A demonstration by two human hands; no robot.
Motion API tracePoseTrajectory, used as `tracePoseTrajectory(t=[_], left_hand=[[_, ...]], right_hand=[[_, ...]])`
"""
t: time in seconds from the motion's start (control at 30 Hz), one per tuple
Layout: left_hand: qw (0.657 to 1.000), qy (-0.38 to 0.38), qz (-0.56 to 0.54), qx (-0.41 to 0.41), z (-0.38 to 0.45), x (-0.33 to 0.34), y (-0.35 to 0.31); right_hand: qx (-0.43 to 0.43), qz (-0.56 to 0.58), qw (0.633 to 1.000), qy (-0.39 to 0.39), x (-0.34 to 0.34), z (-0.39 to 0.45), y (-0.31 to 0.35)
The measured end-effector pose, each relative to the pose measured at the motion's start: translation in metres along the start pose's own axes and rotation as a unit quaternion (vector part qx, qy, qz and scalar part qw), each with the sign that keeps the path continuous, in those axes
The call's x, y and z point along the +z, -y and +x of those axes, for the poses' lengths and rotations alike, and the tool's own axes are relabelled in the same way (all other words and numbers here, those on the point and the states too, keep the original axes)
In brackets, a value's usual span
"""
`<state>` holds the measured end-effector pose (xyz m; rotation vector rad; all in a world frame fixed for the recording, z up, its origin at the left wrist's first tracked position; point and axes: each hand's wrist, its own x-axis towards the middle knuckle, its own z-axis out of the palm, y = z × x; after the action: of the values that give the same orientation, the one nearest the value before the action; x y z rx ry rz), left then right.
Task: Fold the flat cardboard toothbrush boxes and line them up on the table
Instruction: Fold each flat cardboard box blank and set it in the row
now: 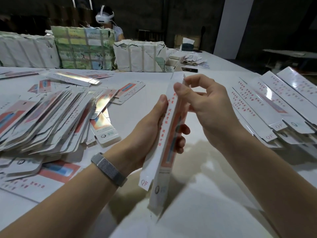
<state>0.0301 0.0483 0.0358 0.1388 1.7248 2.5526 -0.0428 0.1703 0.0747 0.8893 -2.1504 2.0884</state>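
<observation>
two bare forearms reached in from the bottom edge, the left one wearing a grey mesh wristband point(109, 169). between them a long narrow toothbrush box point(167, 143), white with red print and an orange panel, was held above the white table point(214, 194), its near end low toward the camera and its far end tilted up and away; a flap marked "qf" point(144, 182) stuck out at the near end. the left hand point(154, 133) gripped the box around its middle, thumb lying along the left face and fingertips curled round from the right side. the right hand point(204, 103) worked at the far end, thumb and forefinger pinching the top of the box, the remaining fingers loosely curled behind. whether that far end was already tucked closed could not be told. to the left a sprawling pile of flat boxes point(42, 121) lay fanned on the table, with more loose ones scattered beyond. to the right a row of folded boxes point(267, 103) lay side by side, touching, angled away toward the table's far edge. wrapped bundles point(82, 48) stood along the back of the table, and behind them sat another person wearing a white headset point(103, 17).
</observation>
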Motion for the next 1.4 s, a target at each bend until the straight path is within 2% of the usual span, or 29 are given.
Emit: tracePoseTrajectory(t=[0.1, 0.33, 0.4, 0.5, 0.63, 0.77, 0.87, 1.17, 1.4], left_hand=[[0.998, 0.006, -0.056, -0.006, 0.0, 0.001, -0.001], [0.979, 0.015, -0.197, -0.042, -0.001, -0.005, -0.003], [0.987, -0.006, -0.154, -0.04, -0.001, -0.004, -0.003], [0.994, -0.103, 0.031, 0.017, -0.002, -0.004, -0.002], [0.958, -0.195, 0.161, 0.135, -0.001, -0.01, -0.007], [0.931, -0.189, 0.245, 0.195, 0.0, -0.014, -0.007], [0.929, -0.174, 0.243, 0.216, -0.001, -0.013, -0.006], [0.955, -0.173, 0.161, 0.181, 0.002, -0.008, 0.001], [0.942, -0.15, 0.192, 0.233, 0.002, -0.003, 0.008]], right_hand=[[-0.002, 0.016, 1.0, 0.015, 0.003, -0.002, 0.001], [0.058, 0.079, 0.99, 0.1, -0.001, 0.004, -0.008], [0.067, 0.118, 0.985, 0.106, -0.002, 0.004, -0.009], [0.071, 0.175, 0.976, 0.106, -0.004, 0.005, -0.008], [0.07, 0.141, 0.984, 0.079, -0.003, 0.005, -0.011], [0.07, 0.119, 0.987, 0.084, 0.001, 0.005, -0.016], [0.058, 0.096, 0.989, 0.097, -0.001, 0.007, -0.018], [0.034, 0.065, 0.99, 0.124, 0.0, 0.006, -0.02], [-0.005, 0.159, 0.981, 0.108, -0.003, 0.008, -0.021]])
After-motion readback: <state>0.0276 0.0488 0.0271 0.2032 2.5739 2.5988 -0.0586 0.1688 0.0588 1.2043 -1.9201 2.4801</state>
